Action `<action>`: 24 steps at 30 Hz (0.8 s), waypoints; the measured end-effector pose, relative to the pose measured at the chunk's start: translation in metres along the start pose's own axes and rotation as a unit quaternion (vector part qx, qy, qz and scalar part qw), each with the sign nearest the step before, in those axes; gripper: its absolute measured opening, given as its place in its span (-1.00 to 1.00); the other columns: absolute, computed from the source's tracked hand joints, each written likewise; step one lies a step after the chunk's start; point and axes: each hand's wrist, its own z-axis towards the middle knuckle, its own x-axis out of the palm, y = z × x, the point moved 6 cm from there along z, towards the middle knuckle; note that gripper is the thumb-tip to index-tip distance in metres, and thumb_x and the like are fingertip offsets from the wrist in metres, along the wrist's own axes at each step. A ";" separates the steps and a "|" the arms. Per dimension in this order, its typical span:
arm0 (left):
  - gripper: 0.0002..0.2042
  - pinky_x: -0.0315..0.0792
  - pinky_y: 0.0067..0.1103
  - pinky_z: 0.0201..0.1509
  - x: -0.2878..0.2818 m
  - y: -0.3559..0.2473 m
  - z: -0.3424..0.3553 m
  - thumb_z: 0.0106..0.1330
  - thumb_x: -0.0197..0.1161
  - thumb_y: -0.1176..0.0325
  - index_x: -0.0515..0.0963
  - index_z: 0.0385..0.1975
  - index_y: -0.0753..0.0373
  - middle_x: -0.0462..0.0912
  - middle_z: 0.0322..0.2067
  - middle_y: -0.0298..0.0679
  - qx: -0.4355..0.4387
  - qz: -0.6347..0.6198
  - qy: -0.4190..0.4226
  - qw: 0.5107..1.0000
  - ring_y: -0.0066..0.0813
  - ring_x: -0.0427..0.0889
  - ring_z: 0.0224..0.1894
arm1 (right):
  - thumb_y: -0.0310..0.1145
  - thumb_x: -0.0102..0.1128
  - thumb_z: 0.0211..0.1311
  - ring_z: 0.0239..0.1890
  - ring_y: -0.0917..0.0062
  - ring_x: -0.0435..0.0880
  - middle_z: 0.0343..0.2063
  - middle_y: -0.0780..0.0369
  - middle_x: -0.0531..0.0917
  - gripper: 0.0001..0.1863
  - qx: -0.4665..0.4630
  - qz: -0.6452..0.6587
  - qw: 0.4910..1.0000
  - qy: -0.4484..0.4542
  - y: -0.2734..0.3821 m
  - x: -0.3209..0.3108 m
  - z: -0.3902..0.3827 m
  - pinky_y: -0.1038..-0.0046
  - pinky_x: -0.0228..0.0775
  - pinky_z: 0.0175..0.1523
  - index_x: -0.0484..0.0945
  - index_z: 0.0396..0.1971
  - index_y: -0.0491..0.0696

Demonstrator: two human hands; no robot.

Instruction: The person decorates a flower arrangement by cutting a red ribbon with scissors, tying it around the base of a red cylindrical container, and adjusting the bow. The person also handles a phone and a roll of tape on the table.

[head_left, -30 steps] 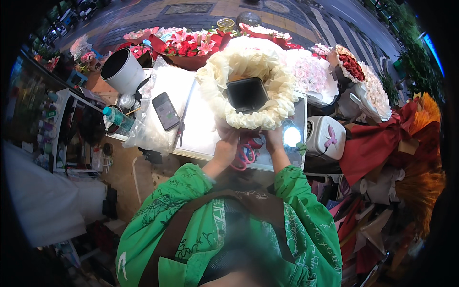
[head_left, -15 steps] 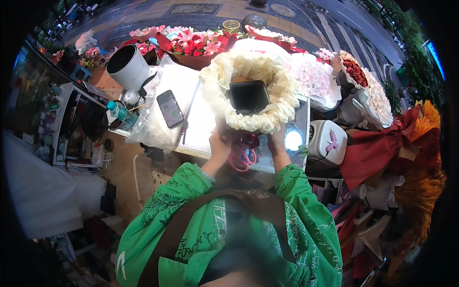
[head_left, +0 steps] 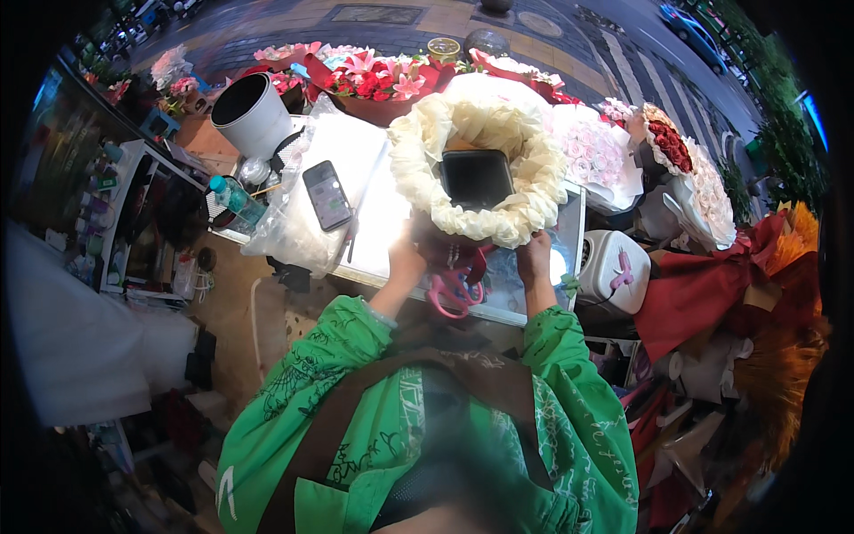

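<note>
Over my table (head_left: 514, 287) is the cream ruffled ring (head_left: 498, 226), its near edge partly hiding the fingers of my left hand (head_left: 406, 260) and right hand (head_left: 535, 255); whether they grip, I can't tell. Pressing unevenly, I could crush it; sweeping low, snag the pink scissors (head_left: 456, 311).

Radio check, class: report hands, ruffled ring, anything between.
Left hand, right hand: at near side of ruffled cream ring, grip partly hidden. Ring surrounds black square piece. Pink-handled scissors between hands.

A white-edged bench (head_left: 498, 312) faces brick paving (head_left: 391, 41) and a road (head_left: 654, 40); brown floor (head_left: 233, 316) lies below, perhaps shelving (head_left: 124, 209) at left.
</note>
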 end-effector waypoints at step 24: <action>-0.78 0.39 -0.53 -0.35 -0.031 -0.050 -0.007 0.02 0.14 0.59 0.41 -0.30 0.31 0.53 -0.48 -0.15 -0.083 -0.108 -0.046 0.990 -0.35 0.54 -0.44 | -0.42 0.13 0.13 -0.64 0.60 0.46 -0.51 0.30 0.52 -0.69 0.105 -0.071 0.992 -0.001 -0.012 0.017 -0.025 0.60 0.30 -0.60 0.40 -0.11 -0.06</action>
